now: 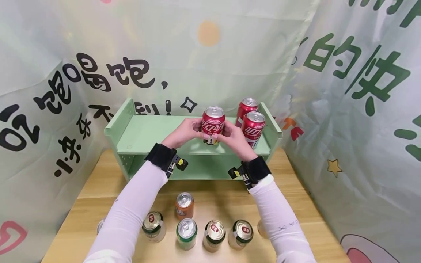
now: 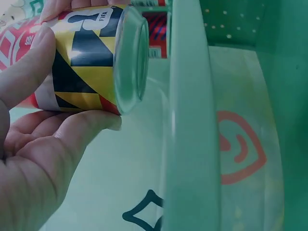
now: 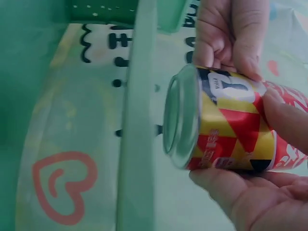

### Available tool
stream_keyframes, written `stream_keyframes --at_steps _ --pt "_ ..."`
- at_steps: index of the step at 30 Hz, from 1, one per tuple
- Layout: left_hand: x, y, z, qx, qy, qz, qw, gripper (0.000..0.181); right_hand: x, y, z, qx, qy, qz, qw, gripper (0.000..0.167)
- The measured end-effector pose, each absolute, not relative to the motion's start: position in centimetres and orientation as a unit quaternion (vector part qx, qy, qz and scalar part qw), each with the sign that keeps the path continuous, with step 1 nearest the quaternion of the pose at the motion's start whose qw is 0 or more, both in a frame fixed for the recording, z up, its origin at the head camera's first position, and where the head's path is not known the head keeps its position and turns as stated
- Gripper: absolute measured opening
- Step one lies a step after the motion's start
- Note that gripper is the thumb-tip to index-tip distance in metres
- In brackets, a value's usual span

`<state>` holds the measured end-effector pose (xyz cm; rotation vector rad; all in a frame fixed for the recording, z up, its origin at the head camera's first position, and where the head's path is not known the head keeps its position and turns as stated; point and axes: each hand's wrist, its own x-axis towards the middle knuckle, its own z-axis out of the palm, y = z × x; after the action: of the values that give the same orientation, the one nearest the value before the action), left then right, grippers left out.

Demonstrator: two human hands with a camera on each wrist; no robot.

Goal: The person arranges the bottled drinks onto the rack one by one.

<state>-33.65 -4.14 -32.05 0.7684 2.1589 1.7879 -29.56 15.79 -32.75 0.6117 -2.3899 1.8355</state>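
Note:
A red can (image 1: 213, 120) with a yellow and black patterned lower part is held between both hands at the upper shelf's front. The left hand (image 1: 186, 132) grips its left side, and the right hand (image 1: 235, 138) its right side. In the left wrist view the can (image 2: 86, 62) shows its bare bottom rim, with the left hand (image 2: 43, 159) curled round it. The right wrist view has the can (image 3: 231, 120) between the right hand's fingers (image 3: 226, 192) and the other hand. Two more red cans (image 1: 253, 128) (image 1: 246, 107) stand at the shelf's right end.
The green two-tier shelf (image 1: 148, 133) stands on a wooden table (image 1: 108, 182). Nearer the camera stand an orange can (image 1: 184, 206), a green-topped can (image 1: 186, 233) and several dark-and-pale cans (image 1: 214, 235). Printed cloth (image 1: 230, 65) hangs behind and at both sides.

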Motion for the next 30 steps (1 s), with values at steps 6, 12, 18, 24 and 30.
stream_keyframes --at_steps 6,12,18,24,30 --pt "-35.1 -4.4 -32.7 0.237 0.743 0.611 0.139 0.063 -31.6 15.4 -33.3 0.187 -0.798 0.572 0.006 0.056" --pt "-36.8 -4.1 -32.5 0.223 0.744 0.613 0.142 0.065 -33.4 15.0 -33.7 0.19 -0.785 0.59 -0.004 0.056" --pt "-37.9 -3.3 -32.3 0.196 0.74 0.622 0.167 0.07 -34.5 15.2 -33.4 0.166 -0.807 0.566 -0.013 0.061" --pt "-38.6 -2.3 -31.9 0.185 0.727 0.64 0.164 0.076 -35.8 14.9 -33.2 0.156 -0.775 0.612 -0.013 0.068" --pt "-38.8 -2.1 -32.3 0.161 0.725 0.651 0.156 0.08 -36.6 14.5 -33.3 0.133 -0.778 0.612 -0.044 0.076"
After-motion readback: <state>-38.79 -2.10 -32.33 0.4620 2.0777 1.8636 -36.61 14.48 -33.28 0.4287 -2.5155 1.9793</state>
